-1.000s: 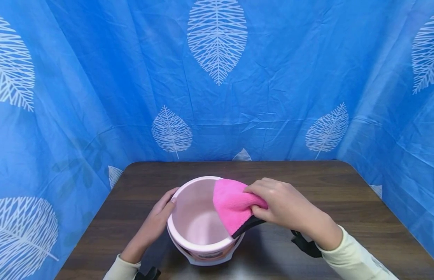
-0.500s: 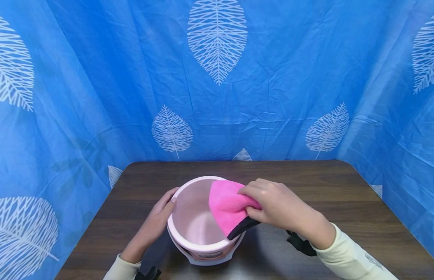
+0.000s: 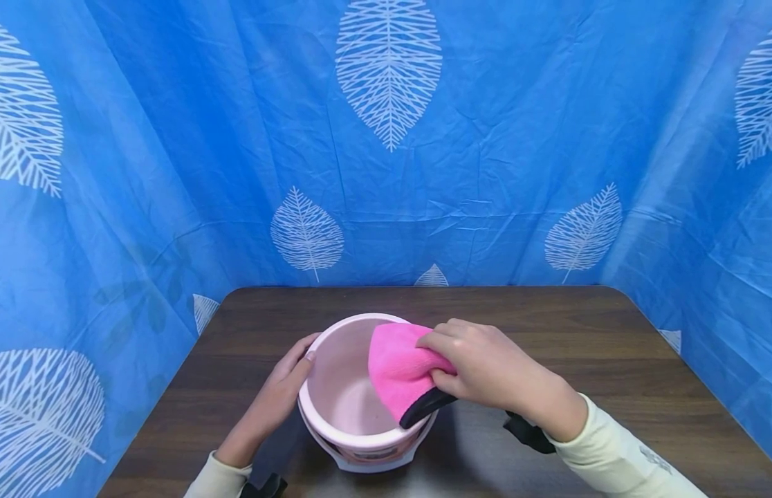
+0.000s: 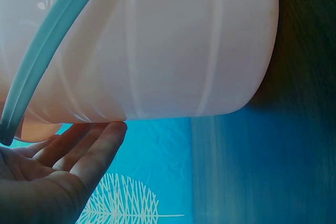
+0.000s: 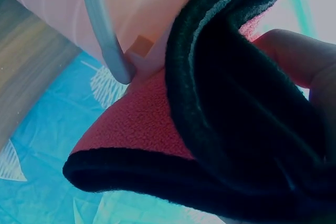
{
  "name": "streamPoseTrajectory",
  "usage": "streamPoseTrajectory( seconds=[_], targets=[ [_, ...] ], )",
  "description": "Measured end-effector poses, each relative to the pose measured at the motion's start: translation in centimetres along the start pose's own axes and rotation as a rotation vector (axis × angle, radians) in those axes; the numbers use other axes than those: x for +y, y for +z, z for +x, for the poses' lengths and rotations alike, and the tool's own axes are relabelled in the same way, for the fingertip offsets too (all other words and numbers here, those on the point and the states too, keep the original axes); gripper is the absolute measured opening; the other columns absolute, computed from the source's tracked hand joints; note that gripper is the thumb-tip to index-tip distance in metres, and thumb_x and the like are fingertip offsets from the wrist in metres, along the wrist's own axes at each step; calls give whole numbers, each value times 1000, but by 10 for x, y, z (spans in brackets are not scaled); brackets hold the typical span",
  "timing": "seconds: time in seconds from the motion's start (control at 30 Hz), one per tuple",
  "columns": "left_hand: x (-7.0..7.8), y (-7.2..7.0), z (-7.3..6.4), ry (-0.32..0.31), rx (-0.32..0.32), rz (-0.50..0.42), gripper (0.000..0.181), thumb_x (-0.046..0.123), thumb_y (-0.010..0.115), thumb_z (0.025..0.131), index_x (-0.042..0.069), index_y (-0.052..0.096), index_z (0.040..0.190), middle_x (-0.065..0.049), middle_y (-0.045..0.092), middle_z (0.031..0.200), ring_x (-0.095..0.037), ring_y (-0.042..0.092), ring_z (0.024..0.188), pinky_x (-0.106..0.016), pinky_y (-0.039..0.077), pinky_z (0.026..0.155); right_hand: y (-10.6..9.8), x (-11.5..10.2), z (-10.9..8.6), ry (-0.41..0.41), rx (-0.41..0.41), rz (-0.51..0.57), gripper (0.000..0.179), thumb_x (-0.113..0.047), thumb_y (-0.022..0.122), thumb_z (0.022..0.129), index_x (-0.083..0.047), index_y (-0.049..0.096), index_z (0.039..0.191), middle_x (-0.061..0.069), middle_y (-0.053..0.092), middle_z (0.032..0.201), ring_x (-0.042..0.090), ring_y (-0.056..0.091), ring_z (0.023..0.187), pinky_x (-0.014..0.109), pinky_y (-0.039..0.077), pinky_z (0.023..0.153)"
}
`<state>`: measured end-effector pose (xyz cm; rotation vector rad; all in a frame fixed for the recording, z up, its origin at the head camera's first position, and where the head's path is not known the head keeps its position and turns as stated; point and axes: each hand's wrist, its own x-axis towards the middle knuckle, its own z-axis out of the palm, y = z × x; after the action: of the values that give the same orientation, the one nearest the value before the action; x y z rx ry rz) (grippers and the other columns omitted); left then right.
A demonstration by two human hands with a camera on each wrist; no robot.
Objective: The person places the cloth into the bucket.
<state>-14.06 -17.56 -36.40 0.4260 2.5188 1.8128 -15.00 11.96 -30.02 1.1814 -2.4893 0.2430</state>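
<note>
A pale pink bucket [image 3: 360,443] stands upright on the table, its carrying handle [image 3: 373,468] hanging down at the near side. My left hand [image 3: 277,398] holds the bucket's left rim, thumb over the edge. In the left wrist view, that hand's fingers [image 4: 97,153] touch the outer wall. My right hand [image 3: 485,363] pinches a bright pink cloth [image 3: 392,363] with a black edge. The cloth covers the right rim and reaches over the bucket's opening. In the right wrist view, black folds of cloth hide most of the right hand [image 5: 296,59].
The dark wooden table [image 3: 548,332] extends around the bucket. A blue curtain [image 3: 485,173] with white leaf prints hangs behind and along both sides. Black straps sit at both wrists, below cream sleeves [image 3: 616,453].
My right hand has shifted a little left, carrying the pink cloth further over the bucket's opening. The left hand and the bucket have stayed in place.
</note>
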Motion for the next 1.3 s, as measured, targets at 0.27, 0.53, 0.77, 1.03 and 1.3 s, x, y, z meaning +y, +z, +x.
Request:
streamPoseTrajectory(
  seconds=[0.27,0.53,0.77,1.03,1.3],
  targets=[
    [-1,0,0,3,0,5,38,19,33,97,7,33,133,-12,38,133,-28,42,116,-44,37,92,1,-2,3,0,-18,-17,24,-26,66,72,-19,64,94,-10,55,79,6,48,71,25,46,62],
    [1,0,1,-6,5,7,38,19,34,97,7,34,133,-11,38,133,-28,42,116,-44,36,92,2,-3,8,-7,-50,-14,25,-26,66,73,-17,65,96,-7,58,81,8,50,72,26,47,63],
    [2,0,1,-3,6,10,38,18,34,97,6,34,133,-12,38,132,-28,42,116,-44,37,92,4,-5,12,-39,-52,-13,23,-25,64,74,-19,65,95,-8,59,83,9,52,74,28,46,66],
    [-18,-1,4,1,-6,-1,37,25,35,96,15,35,132,-7,40,131,-26,46,112,-41,42,87,7,-8,19,-58,-49,-4,22,-21,64,71,-21,66,93,-10,57,77,9,48,67,26,43,59],
    [-32,1,7,-14,39,6,37,36,37,94,26,38,130,2,43,129,-19,48,110,-39,43,87,10,-12,24,-36,-93,1,20,-21,66,71,-19,64,91,-11,51,69,8,44,62,24,39,55]
  ],
)
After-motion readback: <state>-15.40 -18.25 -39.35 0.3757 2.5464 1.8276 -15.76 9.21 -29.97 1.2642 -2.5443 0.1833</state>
